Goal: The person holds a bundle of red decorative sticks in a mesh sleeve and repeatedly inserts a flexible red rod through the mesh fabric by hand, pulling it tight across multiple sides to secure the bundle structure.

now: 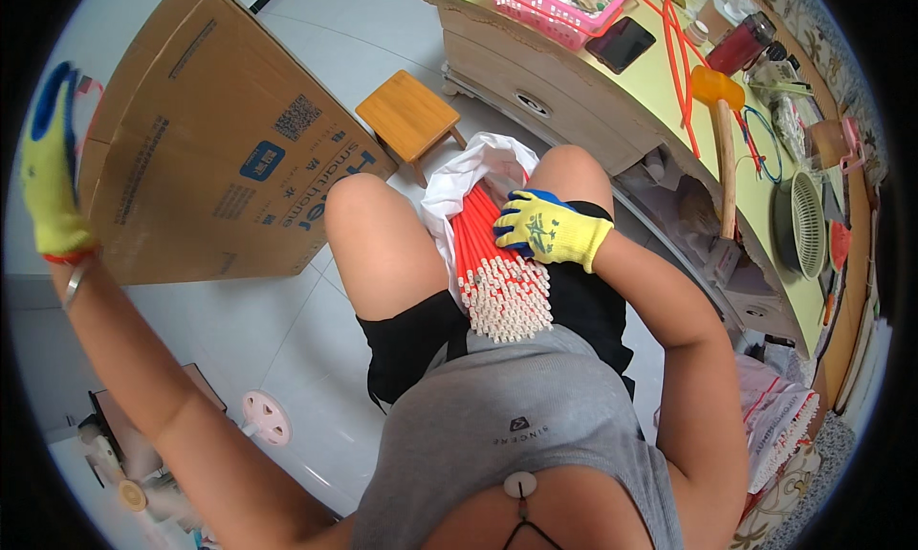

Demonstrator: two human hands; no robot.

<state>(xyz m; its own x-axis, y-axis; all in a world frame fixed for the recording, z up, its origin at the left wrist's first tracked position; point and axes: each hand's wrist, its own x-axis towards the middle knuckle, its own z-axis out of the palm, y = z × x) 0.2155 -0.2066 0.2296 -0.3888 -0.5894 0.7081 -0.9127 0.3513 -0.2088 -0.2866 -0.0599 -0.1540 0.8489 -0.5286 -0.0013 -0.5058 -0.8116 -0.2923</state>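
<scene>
Biggest: pale yellow-green-topped bench, running down R side of frame. Next, lg. brown cardboard box, upper L. Sq. wooden stool, top ctr, btwn those two. Then long, thin red rod bundle w/ white ends, ctr of frame, btwn the thighs, far part tucked into crumpled white bag.

Handling (my guess): each rod light, whole lot w/ some heft; fairly stiff, smooth, prob. slippery & apt to fan out, not v. fragile. Best hold: round the red shafts, just past the white ends; bag looks soft, so poor grip there.

Yellow-&-blue-gloved R hand lies on R side of bundle, touching red shafts, fingers slightly bent; can't tell if it's squeezing. L hand, gloved alike, is up at far upper L beside box, well apart from bundle; fingers point up, blurred, can't tell if open or holding smth.

Smaller: orange-headed mallet & dark phone, both on bench, upper R.
</scene>
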